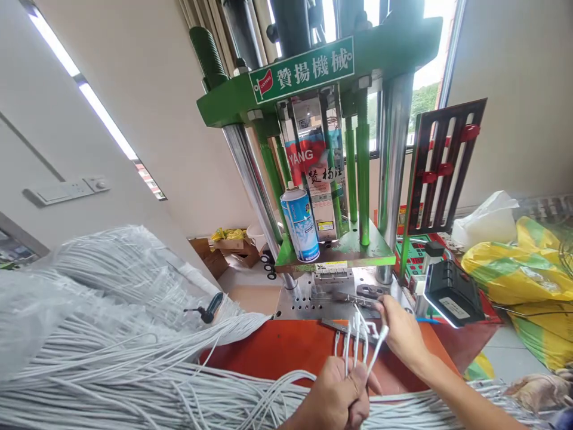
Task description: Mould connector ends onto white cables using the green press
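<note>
Cables [357, 329] rise from the clenched left grip [342, 388], right grip [400, 331] apparently pinching metal strip [356, 300].

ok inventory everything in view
press: one, green, centre
spray can: one, blue and white, press's left front
work surface: one, orange, below press
metal strips: at least two, grey, below press
cables: many, white, left and foreground
plastic wrap: uncounted, clear, left
handled tool: one, dark, among cables
slotted panel: one, dark, right
case: one, black, right
sacks: uncounted, yellow and green, right
cartons: at least two, brown, back left
wall plates: two, white, left wall
left grip: one, bare, bottom centre, holding cables
right grip: one, bare, at strip
</note>
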`<state>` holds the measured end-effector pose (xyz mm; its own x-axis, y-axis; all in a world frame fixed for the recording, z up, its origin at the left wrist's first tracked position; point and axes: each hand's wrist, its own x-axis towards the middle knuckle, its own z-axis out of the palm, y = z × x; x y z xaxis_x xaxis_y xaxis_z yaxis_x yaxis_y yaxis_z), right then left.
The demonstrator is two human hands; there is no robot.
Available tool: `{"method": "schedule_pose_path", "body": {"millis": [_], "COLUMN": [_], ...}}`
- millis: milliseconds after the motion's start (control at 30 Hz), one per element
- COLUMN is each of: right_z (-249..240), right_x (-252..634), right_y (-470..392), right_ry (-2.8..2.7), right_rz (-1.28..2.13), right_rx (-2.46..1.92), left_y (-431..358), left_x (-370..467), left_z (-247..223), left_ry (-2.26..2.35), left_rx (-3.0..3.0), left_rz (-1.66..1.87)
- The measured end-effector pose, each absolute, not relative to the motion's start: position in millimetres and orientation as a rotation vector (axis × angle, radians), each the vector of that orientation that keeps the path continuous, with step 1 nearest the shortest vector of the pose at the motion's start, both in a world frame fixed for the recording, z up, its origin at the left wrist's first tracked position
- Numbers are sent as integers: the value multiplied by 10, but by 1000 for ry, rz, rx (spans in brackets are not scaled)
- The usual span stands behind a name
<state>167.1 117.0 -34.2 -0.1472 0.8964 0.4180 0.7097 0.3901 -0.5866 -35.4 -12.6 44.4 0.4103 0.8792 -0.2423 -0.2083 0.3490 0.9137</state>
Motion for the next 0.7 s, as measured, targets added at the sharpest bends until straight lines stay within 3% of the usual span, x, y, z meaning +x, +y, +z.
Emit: {"method": "schedule_pose_path", "body": {"millis": [300, 400, 567, 700], "right_z": [-234, -2, 359, 264], "right_x": [2012, 1894, 1742, 2222], "right_y": [1067, 875, 587, 548], "right_ry": [-1910, -1867, -1715, -1589], "right_rz": [599, 912, 1708, 1299], "right_rx": [-1255, -1133, -796, -1067], "left_y": [-112, -108, -82, -7], "left_x": [-766, -779, -743, -885], "left_z": [661, 685, 792, 792], "left_ry": [1112, 1108, 1139, 1192], "left_rx": [1454, 1532, 1820, 2284], "left_rz": [735, 628, 485, 488]}}
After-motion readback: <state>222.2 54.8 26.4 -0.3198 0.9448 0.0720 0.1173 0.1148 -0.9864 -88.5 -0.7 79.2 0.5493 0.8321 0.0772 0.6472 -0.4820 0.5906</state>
